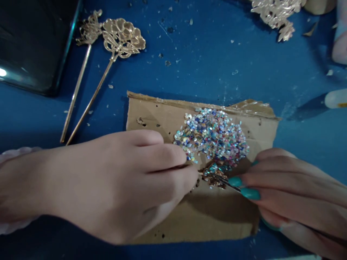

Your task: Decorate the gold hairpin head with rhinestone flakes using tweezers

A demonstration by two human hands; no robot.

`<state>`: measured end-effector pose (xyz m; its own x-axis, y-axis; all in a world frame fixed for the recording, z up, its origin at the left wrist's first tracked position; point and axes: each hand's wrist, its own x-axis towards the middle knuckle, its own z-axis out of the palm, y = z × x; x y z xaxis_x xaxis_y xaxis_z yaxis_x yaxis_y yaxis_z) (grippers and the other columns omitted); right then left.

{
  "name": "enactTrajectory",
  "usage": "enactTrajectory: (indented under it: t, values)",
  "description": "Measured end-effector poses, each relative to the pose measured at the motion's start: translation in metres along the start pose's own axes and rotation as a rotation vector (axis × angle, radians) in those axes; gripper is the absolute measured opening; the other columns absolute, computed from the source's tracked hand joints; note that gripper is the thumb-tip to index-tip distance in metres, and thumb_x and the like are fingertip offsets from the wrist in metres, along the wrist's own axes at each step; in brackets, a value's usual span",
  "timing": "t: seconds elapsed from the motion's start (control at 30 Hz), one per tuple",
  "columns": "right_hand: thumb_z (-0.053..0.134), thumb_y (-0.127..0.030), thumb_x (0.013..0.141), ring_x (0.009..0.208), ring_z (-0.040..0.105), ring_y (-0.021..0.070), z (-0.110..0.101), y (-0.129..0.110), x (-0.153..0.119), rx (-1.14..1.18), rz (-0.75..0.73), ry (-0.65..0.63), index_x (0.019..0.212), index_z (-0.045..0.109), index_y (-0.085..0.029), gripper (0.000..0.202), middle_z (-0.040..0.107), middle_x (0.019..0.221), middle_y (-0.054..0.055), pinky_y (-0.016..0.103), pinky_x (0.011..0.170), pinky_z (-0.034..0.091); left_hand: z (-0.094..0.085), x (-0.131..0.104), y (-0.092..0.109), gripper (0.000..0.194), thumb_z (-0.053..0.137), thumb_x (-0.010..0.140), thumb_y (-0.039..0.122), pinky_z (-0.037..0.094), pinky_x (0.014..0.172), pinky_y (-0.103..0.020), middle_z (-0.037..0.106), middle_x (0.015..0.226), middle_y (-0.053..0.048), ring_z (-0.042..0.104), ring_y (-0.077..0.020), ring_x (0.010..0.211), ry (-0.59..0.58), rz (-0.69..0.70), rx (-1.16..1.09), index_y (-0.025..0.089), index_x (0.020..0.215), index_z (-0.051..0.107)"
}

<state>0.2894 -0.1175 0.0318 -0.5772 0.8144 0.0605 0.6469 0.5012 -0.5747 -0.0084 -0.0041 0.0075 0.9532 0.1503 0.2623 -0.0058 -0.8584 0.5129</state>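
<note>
Head view: left hand (130,184) palm-down, curled; right hand (292,195) pinches seemingly tweezers (226,183).

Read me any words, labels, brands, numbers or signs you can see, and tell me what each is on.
No readable text anywhere.
The white object at the right edge has a small yellowish mark, too blurred to tell if it is lettering.

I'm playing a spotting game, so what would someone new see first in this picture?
Probably the heap of shiny, colorful chips in the middle, on the brown cardboard. Next might be the bright teal nails on the right hand, beside the heap. Then come two golden flower-topped sticks, lying at the upper left on the blue surface.
</note>
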Motion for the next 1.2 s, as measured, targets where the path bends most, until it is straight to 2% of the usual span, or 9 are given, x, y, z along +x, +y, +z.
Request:
enactTrajectory:
  t: [0.1,0.33,0.43,0.57,0.7,0.87,0.93,1.07,1.2]
  values:
    - [0.051,-0.036,0.104,0.110,0.070,0.0112,0.000,-0.004,0.000,0.018,0.006,-0.011,0.132,0.061,-0.029,0.031,0.077,0.106,-0.003,0.028,0.118,0.046,0.000,0.000,0.000,0.035,0.039,0.097,0.011,0.052,0.081,-0.032,0.072,0.125,0.001,0.065,-0.0140,0.105,-0.003,0.007,-0.004,0.020,0.116,0.067]
    - [0.052,-0.019,0.102,0.111,0.069,0.0123,0.008,-0.014,0.009,0.079,0.048,0.138,0.114,0.069,-0.021,0.021,0.076,0.102,0.001,0.028,0.116,0.048,0.000,-0.001,-0.001,0.034,0.037,0.099,0.011,0.051,0.083,-0.035,0.072,0.127,0.003,0.063,-0.0134,0.106,-0.008,0.034,0.012,0.020,0.113,0.067]
    - [0.053,-0.027,0.103,0.111,0.069,0.0102,0.006,-0.013,0.007,0.085,0.060,0.090,0.117,0.069,-0.024,0.021,0.077,0.104,-0.002,0.027,0.117,0.047,0.000,-0.001,-0.001,0.034,0.036,0.100,0.012,0.048,0.086,-0.034,0.072,0.125,0.004,0.062,-0.0124,0.106,0.001,0.023,0.015,0.020,0.115,0.066]
    - [0.051,-0.021,0.103,0.110,0.070,0.0119,0.001,-0.014,0.005,0.077,0.101,0.041,0.121,0.067,-0.028,0.025,0.076,0.107,-0.003,0.028,0.117,0.048,0.000,0.000,-0.001,0.033,0.036,0.102,0.013,0.047,0.087,-0.035,0.073,0.122,0.006,0.061,-0.0119,0.105,0.007,0.012,0.010,0.022,0.112,0.066]
    - [0.043,-0.025,0.105,0.104,0.074,0.0151,-0.002,-0.010,0.001,0.038,0.093,-0.016,0.127,0.063,-0.032,0.031,0.076,0.106,-0.005,0.031,0.113,0.053,-0.001,-0.001,-0.001,0.033,0.036,0.101,0.012,0.048,0.087,-0.035,0.072,0.124,0.005,0.061,-0.0120,0.107,0.009,0.008,0.003,0.020,0.116,0.065]
    - [0.046,-0.036,0.105,0.107,0.071,0.0132,-0.002,0.000,-0.005,-0.002,-0.020,-0.060,0.140,0.056,-0.032,0.036,0.076,0.102,-0.004,0.030,0.123,0.041,-0.001,-0.001,0.000,0.033,0.037,0.100,0.011,0.049,0.085,-0.035,0.073,0.124,0.005,0.062,-0.0126,0.107,0.016,0.011,-0.007,0.020,0.115,0.066]
    - [0.049,-0.037,0.105,0.109,0.069,0.0122,0.001,0.000,-0.004,0.028,-0.012,-0.026,0.134,0.060,-0.030,0.033,0.075,0.102,-0.003,0.027,0.121,0.042,0.000,0.000,0.000,0.033,0.038,0.100,0.011,0.049,0.085,-0.035,0.073,0.122,0.004,0.062,-0.0127,0.106,0.026,0.006,-0.013,0.019,0.116,0.066]
    - [0.048,-0.019,0.103,0.113,0.066,0.0147,0.011,-0.009,0.001,0.102,0.040,0.150,0.119,0.068,-0.023,0.026,0.074,0.102,0.001,0.030,0.117,0.046,0.001,0.000,0.000,0.034,0.037,0.100,0.011,0.049,0.083,-0.035,0.073,0.123,0.004,0.062,-0.0132,0.105,0.031,0.015,-0.028,0.017,0.116,0.066]
    - [0.049,-0.018,0.102,0.113,0.066,0.0164,0.016,-0.012,0.004,0.106,0.020,0.177,0.117,0.069,-0.021,0.025,0.074,0.102,0.002,0.033,0.114,0.048,0.001,-0.002,0.000,0.035,0.034,0.101,0.011,0.048,0.084,-0.035,0.073,0.121,0.004,0.062,-0.0130,0.104,0.032,0.004,-0.040,0.019,0.113,0.066]
